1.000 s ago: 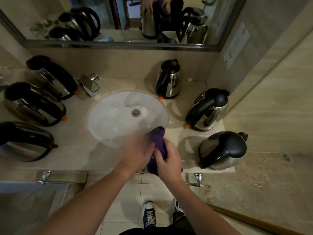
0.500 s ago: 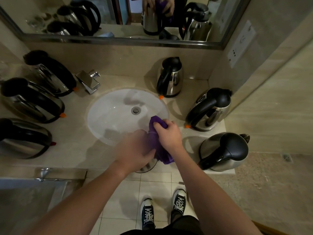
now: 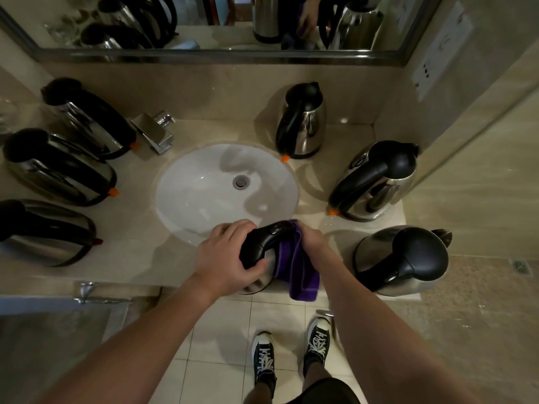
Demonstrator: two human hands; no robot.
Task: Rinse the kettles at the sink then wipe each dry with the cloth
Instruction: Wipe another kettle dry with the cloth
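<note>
A steel kettle with a black handle and lid (image 3: 264, 243) is held over the counter's front edge, just in front of the white sink (image 3: 201, 196). My left hand (image 3: 226, 255) grips its black handle from the left. My right hand (image 3: 313, 242) presses a purple cloth (image 3: 297, 268) against the kettle's right side; the cloth hangs down past the counter edge. Most of the kettle's steel body is hidden by my hands and the cloth.
Three kettles (image 3: 58, 167) stand on the counter left of the sink and three more (image 3: 379, 182) on the right. A chrome tap (image 3: 154, 132) sits at the back left. A mirror (image 3: 221, 21) runs along the wall. A chrome towel bar (image 3: 93, 298) hangs below the counter.
My right hand with the cloth has slid from the kettle's top down its right side. My left hand now shows its grip on the black handle, which it covered before.
</note>
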